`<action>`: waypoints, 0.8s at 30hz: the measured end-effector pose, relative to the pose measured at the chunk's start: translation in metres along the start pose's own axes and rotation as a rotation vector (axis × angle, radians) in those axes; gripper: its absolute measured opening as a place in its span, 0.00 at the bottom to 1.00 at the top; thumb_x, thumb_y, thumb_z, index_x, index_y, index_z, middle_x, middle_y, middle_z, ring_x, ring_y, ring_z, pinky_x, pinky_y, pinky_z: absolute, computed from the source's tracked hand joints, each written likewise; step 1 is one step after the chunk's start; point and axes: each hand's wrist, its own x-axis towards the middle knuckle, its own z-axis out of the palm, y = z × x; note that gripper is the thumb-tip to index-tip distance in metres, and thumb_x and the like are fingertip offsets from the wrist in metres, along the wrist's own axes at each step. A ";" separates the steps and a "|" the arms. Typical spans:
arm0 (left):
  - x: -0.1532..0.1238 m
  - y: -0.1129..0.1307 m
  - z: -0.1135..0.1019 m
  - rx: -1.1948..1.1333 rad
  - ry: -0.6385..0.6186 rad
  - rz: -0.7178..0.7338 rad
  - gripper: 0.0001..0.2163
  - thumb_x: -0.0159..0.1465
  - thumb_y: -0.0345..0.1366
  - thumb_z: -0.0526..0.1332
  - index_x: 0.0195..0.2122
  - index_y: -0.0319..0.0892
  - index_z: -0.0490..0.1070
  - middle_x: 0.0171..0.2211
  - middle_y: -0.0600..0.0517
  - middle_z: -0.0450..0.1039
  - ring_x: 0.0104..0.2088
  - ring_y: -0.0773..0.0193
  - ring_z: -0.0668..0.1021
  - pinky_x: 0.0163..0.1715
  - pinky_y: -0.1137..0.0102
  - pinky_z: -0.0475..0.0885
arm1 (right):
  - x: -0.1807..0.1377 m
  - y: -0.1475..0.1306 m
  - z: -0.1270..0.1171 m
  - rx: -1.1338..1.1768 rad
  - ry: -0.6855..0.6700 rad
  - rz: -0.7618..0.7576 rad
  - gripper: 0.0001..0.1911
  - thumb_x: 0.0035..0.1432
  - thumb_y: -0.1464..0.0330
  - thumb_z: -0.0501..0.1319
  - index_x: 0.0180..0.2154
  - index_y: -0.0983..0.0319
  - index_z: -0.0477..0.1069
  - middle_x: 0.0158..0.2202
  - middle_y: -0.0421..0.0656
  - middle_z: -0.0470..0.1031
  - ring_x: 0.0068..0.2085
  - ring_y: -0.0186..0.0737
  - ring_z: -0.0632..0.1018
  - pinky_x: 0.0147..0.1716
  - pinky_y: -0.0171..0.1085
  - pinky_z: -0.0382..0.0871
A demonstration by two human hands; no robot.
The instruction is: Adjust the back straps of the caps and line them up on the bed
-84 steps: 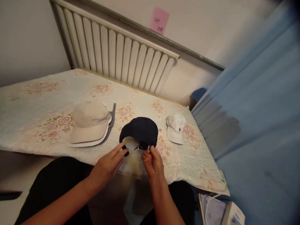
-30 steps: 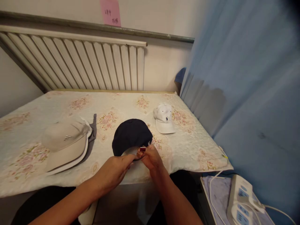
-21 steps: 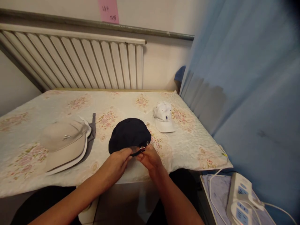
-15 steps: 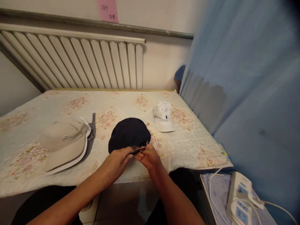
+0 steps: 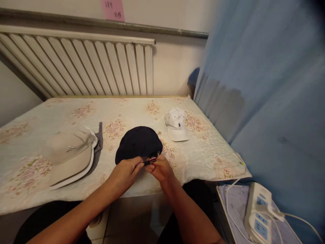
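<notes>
A dark navy cap (image 5: 138, 142) lies on the flower-patterned cloth (image 5: 208, 152) near the table's front edge, its back towards me. My left hand (image 5: 127, 171) pinches the cap's back strap from the left. My right hand (image 5: 159, 168) pinches the strap at its small metal buckle (image 5: 153, 159) from the right. The fingertips of both hands meet at the strap, closed on it. Part of the cap's back opening is hidden behind my fingers.
A stack of beige and white caps (image 5: 69, 156) lies to the left, over a grey one. A small white cap (image 5: 176, 123) sits to the right. Behind are a white radiator (image 5: 83, 64) and a pink note (image 5: 113, 8). A blue curtain (image 5: 266, 88) and a power strip (image 5: 257, 213) are on the right.
My hands have closed together on the navy cap's back strap and buckle, and the gap at the cap's back has narrowed. The view has swung level with the table.
</notes>
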 end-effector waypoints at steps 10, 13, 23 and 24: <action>0.000 0.003 0.001 0.067 0.007 -0.015 0.13 0.68 0.39 0.47 0.32 0.43 0.68 0.28 0.51 0.73 0.30 0.62 0.75 0.30 0.71 0.63 | 0.001 0.000 0.000 0.036 0.045 0.015 0.12 0.37 0.74 0.72 0.23 0.64 0.68 0.20 0.35 0.68 0.19 0.26 0.64 0.19 0.31 0.55; -0.002 0.004 0.002 0.121 0.020 -0.017 0.13 0.68 0.39 0.47 0.33 0.43 0.68 0.29 0.51 0.74 0.30 0.62 0.76 0.29 0.71 0.63 | 0.002 0.001 0.000 0.040 0.074 0.013 0.11 0.38 0.75 0.71 0.23 0.63 0.69 0.21 0.36 0.69 0.19 0.27 0.64 0.19 0.31 0.56; -0.002 0.004 0.004 0.147 0.029 -0.020 0.12 0.68 0.38 0.47 0.36 0.43 0.68 0.31 0.50 0.75 0.32 0.62 0.77 0.30 0.71 0.63 | 0.004 0.004 -0.006 0.034 0.092 0.030 0.11 0.39 0.73 0.71 0.21 0.64 0.68 0.22 0.39 0.72 0.22 0.30 0.68 0.22 0.32 0.58; -0.002 0.004 0.004 0.146 0.029 -0.024 0.12 0.68 0.38 0.47 0.36 0.43 0.68 0.31 0.50 0.75 0.31 0.62 0.77 0.30 0.71 0.63 | 0.004 0.004 -0.006 0.036 0.091 0.026 0.11 0.39 0.73 0.71 0.22 0.63 0.68 0.22 0.38 0.71 0.22 0.30 0.68 0.22 0.32 0.57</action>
